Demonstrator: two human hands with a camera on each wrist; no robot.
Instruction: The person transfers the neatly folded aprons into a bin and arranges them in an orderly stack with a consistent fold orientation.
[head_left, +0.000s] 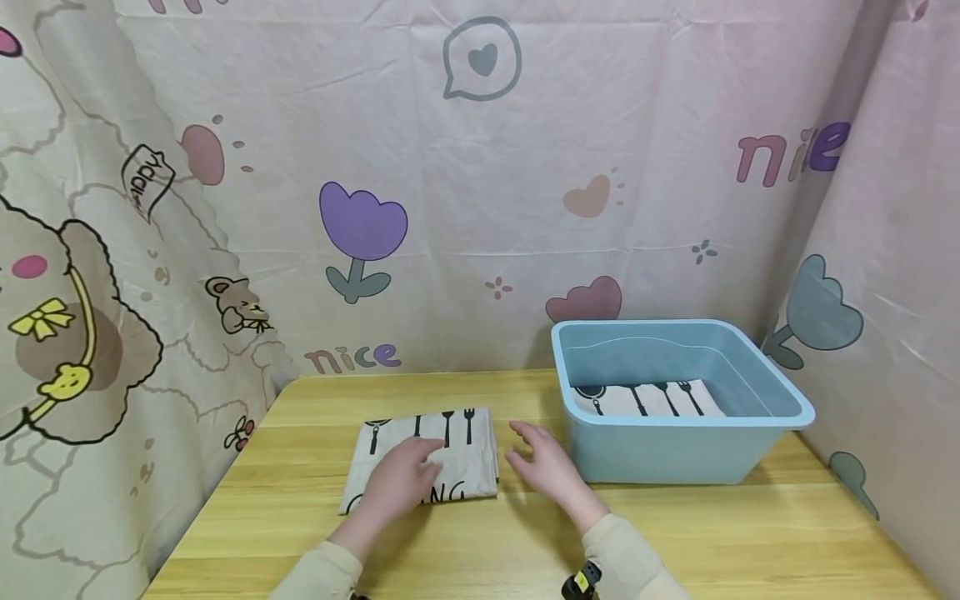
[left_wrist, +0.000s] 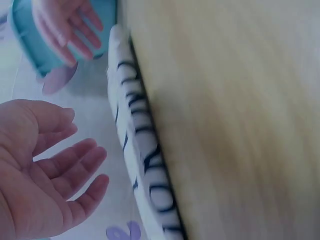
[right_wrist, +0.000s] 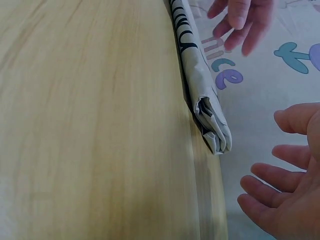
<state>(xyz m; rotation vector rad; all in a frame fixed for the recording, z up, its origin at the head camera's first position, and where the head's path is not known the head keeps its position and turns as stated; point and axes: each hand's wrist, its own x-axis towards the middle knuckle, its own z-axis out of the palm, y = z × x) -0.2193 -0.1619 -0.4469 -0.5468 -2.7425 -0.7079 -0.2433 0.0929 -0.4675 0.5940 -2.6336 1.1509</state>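
Note:
A folded white cloth (head_left: 457, 450) printed with black cutlery shapes and lettering lies flat on the wooden table. Over its left front part hovers my left hand (head_left: 401, 479), fingers relaxed and holding nothing. My right hand (head_left: 547, 467) is just off the cloth's right edge, between it and the blue bin, with fingers spread and loosely bent around nothing. In the right wrist view the cloth's (right_wrist: 200, 80) stacked fold layers show at its end. The left wrist view shows the cloth (left_wrist: 150, 165) edge-on, with the left palm (left_wrist: 40, 185) apart from it.
A light blue plastic bin (head_left: 675, 454) stands at the right back of the table (head_left: 480, 558). Inside it lies another white cloth (head_left: 652, 400) with black cutlery prints. A printed curtain (head_left: 465, 192) hangs behind the table and along both sides.

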